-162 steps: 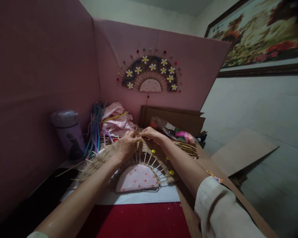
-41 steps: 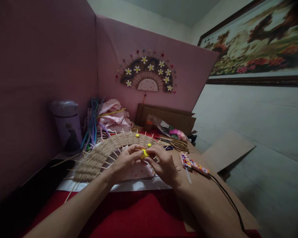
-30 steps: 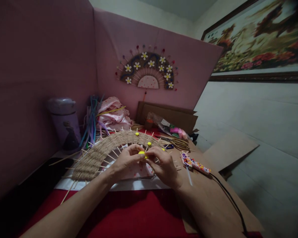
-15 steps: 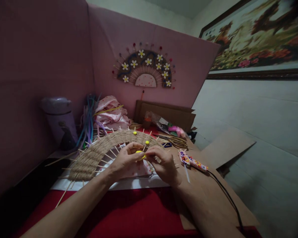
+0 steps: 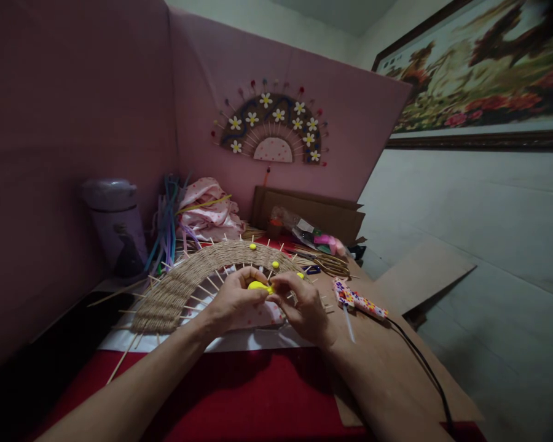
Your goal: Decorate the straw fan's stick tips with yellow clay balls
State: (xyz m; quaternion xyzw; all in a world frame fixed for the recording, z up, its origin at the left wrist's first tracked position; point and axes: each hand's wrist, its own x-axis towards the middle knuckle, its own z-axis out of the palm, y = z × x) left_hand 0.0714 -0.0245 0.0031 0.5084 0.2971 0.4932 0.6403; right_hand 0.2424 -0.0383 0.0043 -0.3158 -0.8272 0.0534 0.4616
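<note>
Head view. The left hand and the right hand meet fingertip to fingertip over the lower middle of a half-round woven fan of tan twine on thin wooden spokes, which lies flat on the desk. Between them sits a small soft yellow lump, pinched from both sides: the left thumb and forefinger close on its left end, the right thumb and forefinger on its right end. The lump's long axis runs left to right, roughly in line with the two sets of fingertips. It lies directly ahead of both palms, above the pink dotted half-disc at the fan's centre; neither hand is clearly nearer. Three small yellow beads already sit on the spoke tips along the fan's upper right arc, just beyond the fingers. A glue gun with a multicoloured dotted body rests on brown cardboard near the right hand, apart from it, its black cord trailing toward the viewer.
</note>
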